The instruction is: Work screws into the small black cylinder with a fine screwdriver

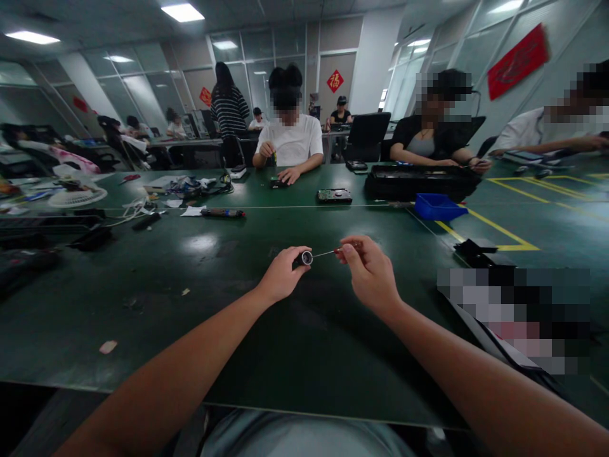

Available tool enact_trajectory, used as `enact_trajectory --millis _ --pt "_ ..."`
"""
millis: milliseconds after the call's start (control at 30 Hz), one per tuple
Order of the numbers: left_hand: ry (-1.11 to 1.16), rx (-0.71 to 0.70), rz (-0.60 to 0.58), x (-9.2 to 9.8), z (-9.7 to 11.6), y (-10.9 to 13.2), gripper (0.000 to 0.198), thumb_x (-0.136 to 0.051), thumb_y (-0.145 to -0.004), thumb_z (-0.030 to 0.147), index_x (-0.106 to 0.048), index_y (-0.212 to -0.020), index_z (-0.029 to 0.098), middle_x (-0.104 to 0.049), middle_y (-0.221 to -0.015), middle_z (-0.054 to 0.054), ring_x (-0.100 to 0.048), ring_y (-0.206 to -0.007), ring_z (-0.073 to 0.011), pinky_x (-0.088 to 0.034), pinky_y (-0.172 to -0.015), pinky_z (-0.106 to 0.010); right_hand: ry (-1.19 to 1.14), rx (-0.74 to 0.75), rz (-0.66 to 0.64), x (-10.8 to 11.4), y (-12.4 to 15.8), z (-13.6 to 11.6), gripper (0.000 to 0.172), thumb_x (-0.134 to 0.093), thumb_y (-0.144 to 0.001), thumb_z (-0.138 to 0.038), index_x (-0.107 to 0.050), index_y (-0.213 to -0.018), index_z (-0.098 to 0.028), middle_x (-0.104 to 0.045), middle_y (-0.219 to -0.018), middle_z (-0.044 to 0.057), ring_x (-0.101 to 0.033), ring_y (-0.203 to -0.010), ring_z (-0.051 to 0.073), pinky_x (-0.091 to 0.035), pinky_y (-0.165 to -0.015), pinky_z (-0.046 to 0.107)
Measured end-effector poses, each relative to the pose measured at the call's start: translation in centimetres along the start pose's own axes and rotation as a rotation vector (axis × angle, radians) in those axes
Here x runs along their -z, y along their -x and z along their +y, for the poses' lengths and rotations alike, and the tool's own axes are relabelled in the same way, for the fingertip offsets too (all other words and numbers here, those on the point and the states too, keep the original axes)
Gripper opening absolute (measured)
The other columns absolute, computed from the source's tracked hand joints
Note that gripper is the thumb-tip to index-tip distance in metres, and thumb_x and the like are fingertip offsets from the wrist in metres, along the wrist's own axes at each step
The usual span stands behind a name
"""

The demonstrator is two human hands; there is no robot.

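Just above the green table, my left hand [284, 274] is closed round a small black cylindrical part [306, 258] with a silver ring at its end, which faces me. To its right, my right hand [372, 270] pinches the red handle of a thin screwdriver-like tool [326, 253]. The metal shaft points left, and its tip meets or lies very near the ringed end of the part. Whether the tip touches or enters it cannot be made out.
Across the green table [266, 355], a person in a white shirt works on a small device. A circuit-board device [334, 195], a blue tray [436, 207] and a black case [421, 184] lie beyond my hands. Pens [222, 213] and cables [190, 186] are left; black pieces [478, 254] right.
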State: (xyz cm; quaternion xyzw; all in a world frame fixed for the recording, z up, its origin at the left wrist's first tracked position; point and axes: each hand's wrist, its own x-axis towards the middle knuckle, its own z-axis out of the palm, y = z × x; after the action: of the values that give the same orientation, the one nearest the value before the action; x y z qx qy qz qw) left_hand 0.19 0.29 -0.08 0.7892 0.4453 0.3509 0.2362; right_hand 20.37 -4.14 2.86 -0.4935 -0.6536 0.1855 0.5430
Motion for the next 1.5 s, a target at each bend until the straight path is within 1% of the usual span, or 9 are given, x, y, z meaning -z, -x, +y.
enact_trajectory --millis 167,367,600,800,867,967,1100,1300,1500 --pt "-0.024 -0.015 -0.013 0.05 0.09 0.03 0.036 -0.066 -0.088 0.019 -0.062 -0.124 0.020 -0.065 -0.126 -0.007 -0.056 -0.120 -0.0242 -0.039 -0.108 -0.042 0.014 -0.003 -0.032 -0.02 -0.15 0.15 0.022 -0.049 -0.097 -0.038 -0.061 -0.105 -0.020 -0.073 -0.087 0.007 -0.070 -0.079 0.021 -0.054 -0.073 0.036" --pt "0.001 -0.027 -0.022 -0.02 -0.40 0.11 0.038 -0.066 -0.089 0.023 -0.062 -0.127 0.024 -0.065 -0.128 -0.005 -0.057 -0.120 -0.0239 -0.040 -0.107 -0.042 -0.022 -0.007 -0.062 -0.13 0.01 0.27 0.021 -0.049 -0.097 -0.037 -0.060 -0.106 -0.021 -0.073 -0.088 0.007 -0.070 -0.082 0.021 -0.054 -0.075 0.038" --pt "-0.007 -0.023 -0.040 0.06 -0.17 0.20 0.039 -0.065 -0.090 0.024 -0.062 -0.128 0.025 -0.065 -0.129 -0.005 -0.056 -0.122 -0.0247 -0.038 -0.109 -0.043 -0.020 -0.022 -0.022 -0.15 -0.03 0.02 0.020 -0.048 -0.097 -0.037 -0.059 -0.103 -0.021 -0.072 -0.086 0.007 -0.069 -0.079 0.021 -0.054 -0.073 0.037" --pt "-0.007 -0.034 -0.037 0.08 -0.27 0.22 0.039 -0.065 -0.090 0.024 -0.061 -0.129 0.026 -0.065 -0.128 -0.004 -0.056 -0.120 -0.0240 -0.039 -0.107 -0.041 -0.002 -0.021 -0.026 -0.18 -0.05 0.04 0.022 -0.049 -0.097 -0.038 -0.060 -0.103 -0.020 -0.073 -0.086 0.007 -0.070 -0.079 0.021 -0.053 -0.073 0.036" --pt "-0.001 -0.044 -0.037 0.07 -0.36 0.21 0.039 -0.065 -0.090 0.024 -0.061 -0.129 0.025 -0.066 -0.126 -0.004 -0.057 -0.119 -0.0236 -0.040 -0.106 -0.041 0.028 -0.023 -0.033 -0.06 -0.08 -0.09 0.022 -0.051 -0.096 -0.040 -0.062 -0.099 -0.020 -0.073 -0.084 0.006 -0.069 -0.078 0.021 -0.052 -0.072 0.035" --pt "-0.003 -0.054 -0.039 0.07 -0.44 0.20 0.039 -0.066 -0.090 0.024 -0.062 -0.128 0.025 -0.066 -0.126 -0.005 -0.057 -0.118 -0.0237 -0.040 -0.106 -0.040 0.130 -0.029 -0.030 0.17 -0.18 -0.38 0.025 -0.058 -0.092 -0.045 -0.064 -0.086 -0.021 -0.071 -0.075 0.004 -0.066 -0.068 0.019 -0.047 -0.065 0.032" --pt "-0.009 -0.042 -0.049 0.13 -0.45 0.23 0.040 -0.067 -0.089 0.026 -0.062 -0.129 0.026 -0.065 -0.126 -0.006 -0.056 -0.120 -0.0253 -0.039 -0.108 -0.043 0.196 -0.027 -0.020 0.30 -0.23 -0.62 0.032 -0.063 -0.087 -0.050 -0.059 -0.071 -0.023 -0.066 -0.063 0.000 -0.058 -0.056 0.016 -0.040 -0.055 0.028" --pt "0.009 -0.019 -0.063 0.38 -0.30 0.30 0.040 -0.067 -0.089 0.027 -0.062 -0.129 0.027 -0.066 -0.126 -0.006 -0.056 -0.120 -0.0265 -0.038 -0.108 -0.047 0.204 -0.003 -0.023 0.24 -0.20 -0.71 0.034 -0.063 -0.087 -0.051 -0.057 -0.068 -0.023 -0.062 -0.059 -0.001 -0.054 -0.052 0.014 -0.037 -0.052 0.028" --pt "-0.013 -0.034 -0.065 0.29 -0.40 0.32 0.041 -0.067 -0.089 0.026 -0.062 -0.130 0.027 -0.065 -0.127 -0.005 -0.056 -0.120 -0.0252 -0.039 -0.108 -0.043 0.223 0.012 -0.013 0.23 -0.19 -0.63 0.039 -0.063 -0.086 -0.054 -0.053 -0.064 -0.023 -0.057 -0.054 -0.002 -0.049 -0.049 0.013 -0.035 -0.050 0.028"
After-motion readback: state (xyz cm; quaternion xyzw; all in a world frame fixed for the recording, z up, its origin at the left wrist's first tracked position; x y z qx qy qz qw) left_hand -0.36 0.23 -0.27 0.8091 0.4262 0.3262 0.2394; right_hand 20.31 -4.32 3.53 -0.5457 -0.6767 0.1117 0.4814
